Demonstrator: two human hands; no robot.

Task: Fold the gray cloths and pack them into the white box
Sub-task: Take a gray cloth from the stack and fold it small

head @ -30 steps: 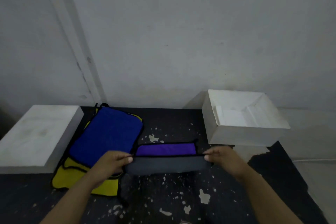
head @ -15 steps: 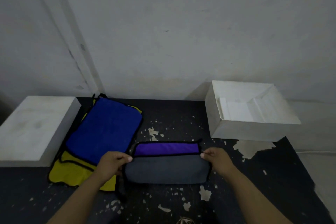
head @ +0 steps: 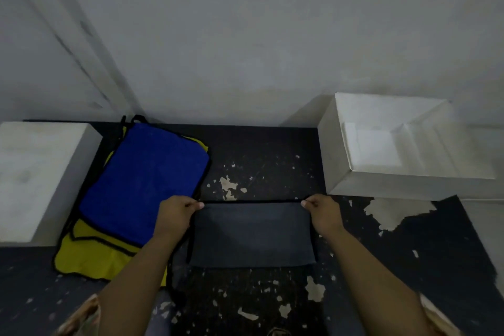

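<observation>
A gray cloth (head: 252, 234) with black edging lies folded on the dark table in front of me. Its far edge is lined up and no purple side shows. My left hand (head: 176, 215) pinches the far left corner of the gray cloth. My right hand (head: 323, 213) pinches the far right corner. The white box (head: 335, 150) stands open at the back right, with only folded white flaps visible inside.
A blue cloth (head: 147, 185) lies on yellow cloths (head: 90, 256) to the left of the gray one. A white block (head: 35, 174) sits at the far left. The dark table (head: 259, 161) has chipped paint and meets a gray wall behind.
Both hands drew the gray flap away from me over the purple strip, which is now fully covered. The camera has tilted down and closer.
</observation>
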